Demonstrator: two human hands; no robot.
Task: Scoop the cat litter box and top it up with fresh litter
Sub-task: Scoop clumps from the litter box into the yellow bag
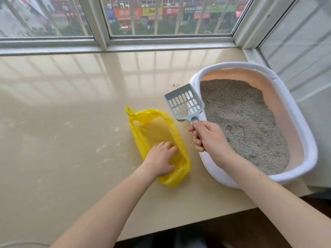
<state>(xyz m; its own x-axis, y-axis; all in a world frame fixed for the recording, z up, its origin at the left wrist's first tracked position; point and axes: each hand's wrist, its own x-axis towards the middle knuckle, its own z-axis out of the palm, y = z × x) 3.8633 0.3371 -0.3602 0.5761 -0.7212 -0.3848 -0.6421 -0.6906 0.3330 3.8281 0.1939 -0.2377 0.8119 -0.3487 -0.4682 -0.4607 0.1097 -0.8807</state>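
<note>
1. While the right hand (207, 136) grips the handle of the scoop (184, 103), its slotted blade hangs just left of the box (304, 133).
2. Grey litter (245, 122) fills the box at the right of the ledge (62, 104).
3. Left hand (160, 159) rests with straight fingers on the yellow bag (154, 129), near-left of the scoop.
4. A few grains (174, 85) lie beyond the scoop.

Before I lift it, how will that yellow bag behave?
Probably floppy: the bag is thin, see-through film, wrinkled and lying flat. Likely very light, as it looks nearly empty. Its mouth may collapse once the left hand pressing it lets go.
</note>
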